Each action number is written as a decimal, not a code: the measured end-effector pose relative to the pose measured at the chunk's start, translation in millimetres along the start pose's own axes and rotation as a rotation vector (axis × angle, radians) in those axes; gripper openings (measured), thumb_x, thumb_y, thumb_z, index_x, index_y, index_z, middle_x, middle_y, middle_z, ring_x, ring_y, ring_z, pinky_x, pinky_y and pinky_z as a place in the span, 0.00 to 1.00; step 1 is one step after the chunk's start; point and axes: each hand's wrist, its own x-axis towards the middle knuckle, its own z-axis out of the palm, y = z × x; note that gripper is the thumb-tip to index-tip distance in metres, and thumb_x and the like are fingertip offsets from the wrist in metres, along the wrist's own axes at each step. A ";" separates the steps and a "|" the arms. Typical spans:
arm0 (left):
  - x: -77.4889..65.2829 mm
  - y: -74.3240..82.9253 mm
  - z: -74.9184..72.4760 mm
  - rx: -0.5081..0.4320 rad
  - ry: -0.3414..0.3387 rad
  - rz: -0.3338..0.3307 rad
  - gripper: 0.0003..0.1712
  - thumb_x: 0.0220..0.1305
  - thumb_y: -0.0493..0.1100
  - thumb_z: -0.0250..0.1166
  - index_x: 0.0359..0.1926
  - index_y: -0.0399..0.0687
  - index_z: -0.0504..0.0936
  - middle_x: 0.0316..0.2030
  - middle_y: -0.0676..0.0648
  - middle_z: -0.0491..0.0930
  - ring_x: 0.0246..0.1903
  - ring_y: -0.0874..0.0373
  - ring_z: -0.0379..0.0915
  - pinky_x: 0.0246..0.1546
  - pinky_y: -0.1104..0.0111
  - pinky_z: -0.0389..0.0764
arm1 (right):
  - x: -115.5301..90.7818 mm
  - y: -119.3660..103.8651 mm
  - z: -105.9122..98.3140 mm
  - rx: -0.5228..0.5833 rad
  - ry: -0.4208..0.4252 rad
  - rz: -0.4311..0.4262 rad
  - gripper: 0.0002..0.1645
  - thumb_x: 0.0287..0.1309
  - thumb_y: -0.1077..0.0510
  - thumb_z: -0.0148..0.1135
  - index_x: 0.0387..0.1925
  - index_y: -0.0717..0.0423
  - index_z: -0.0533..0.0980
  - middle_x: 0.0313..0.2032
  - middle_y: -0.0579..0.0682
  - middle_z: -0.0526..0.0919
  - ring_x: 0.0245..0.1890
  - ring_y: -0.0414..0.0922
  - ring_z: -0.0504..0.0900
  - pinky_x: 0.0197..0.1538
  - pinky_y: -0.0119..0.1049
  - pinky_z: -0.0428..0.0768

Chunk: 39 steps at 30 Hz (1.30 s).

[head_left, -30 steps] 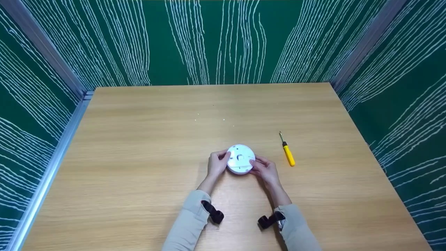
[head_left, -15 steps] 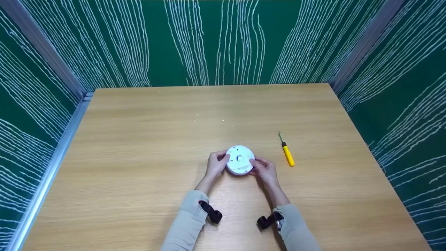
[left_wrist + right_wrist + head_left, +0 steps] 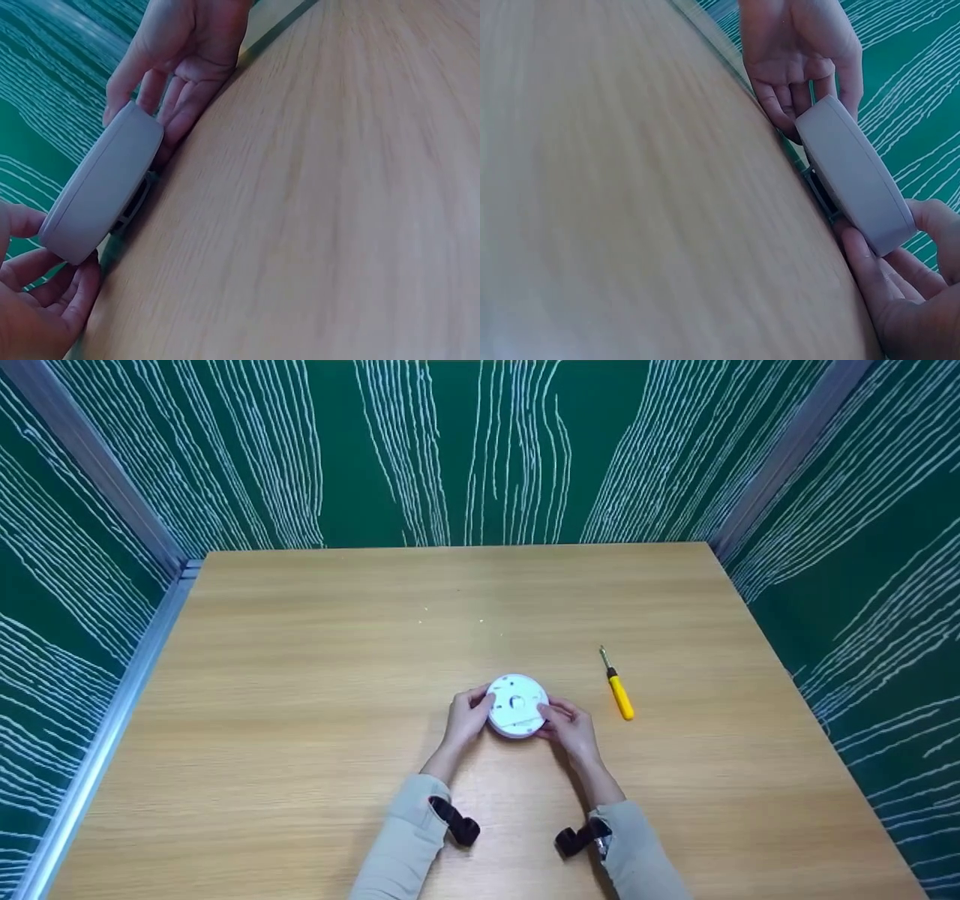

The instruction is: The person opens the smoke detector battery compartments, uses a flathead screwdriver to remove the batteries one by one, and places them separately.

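A white, round smoke detector [image 3: 517, 705] is held between both hands, its flat back with small holes turned up in the head view. My left hand [image 3: 465, 718] grips its left edge, thumb on top and fingers underneath. On the opposite edge, my right hand [image 3: 573, 730] pinches it the same way. The left wrist view shows the detector's smooth side wall [image 3: 105, 184] tilted, with a slotted dark part [image 3: 133, 202] beneath it, close over the table. The same low part shows below the detector [image 3: 859, 176] in the right wrist view.
A screwdriver [image 3: 620, 694] with a yellow handle lies on the wooden table [image 3: 300, 675], right of the right hand. Several tiny white crumbs are scattered farther back. Green panels [image 3: 465, 450] with white streaks stand around the table's back and sides.
The hands and smoke detector keep nearly the same place. The line across the detector's back has turned slightly between the fingers.
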 end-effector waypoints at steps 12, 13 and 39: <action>-2.2 -3.0 -1.3 0.050 0.001 0.007 0.19 0.61 0.39 0.55 0.50 0.31 0.74 0.49 0.38 0.74 0.52 0.51 0.67 0.57 0.67 0.66 | -2.7 -2.7 -2.1 -0.073 -0.030 -0.001 0.22 0.56 0.62 0.55 0.52 0.70 0.67 0.37 0.58 0.79 0.24 0.43 0.80 0.30 0.35 0.83; -2.7 -2.9 -1.5 0.050 0.000 0.006 0.19 0.61 0.39 0.55 0.50 0.31 0.74 0.48 0.38 0.74 0.51 0.51 0.68 0.56 0.67 0.67 | -3.0 -3.4 -2.6 -0.089 -0.032 -0.001 0.22 0.57 0.62 0.55 0.52 0.69 0.67 0.37 0.58 0.79 0.25 0.43 0.79 0.30 0.34 0.82; -13.9 -7.0 -9.8 0.022 -0.065 0.022 0.32 0.55 0.39 0.62 0.60 0.34 0.63 0.44 0.41 0.72 0.38 0.54 0.74 0.31 0.70 0.81 | -0.4 -24.3 -14.9 -0.374 -0.151 -0.139 0.26 0.53 0.60 0.60 0.54 0.65 0.68 0.45 0.63 0.75 0.40 0.49 0.77 0.39 0.38 0.81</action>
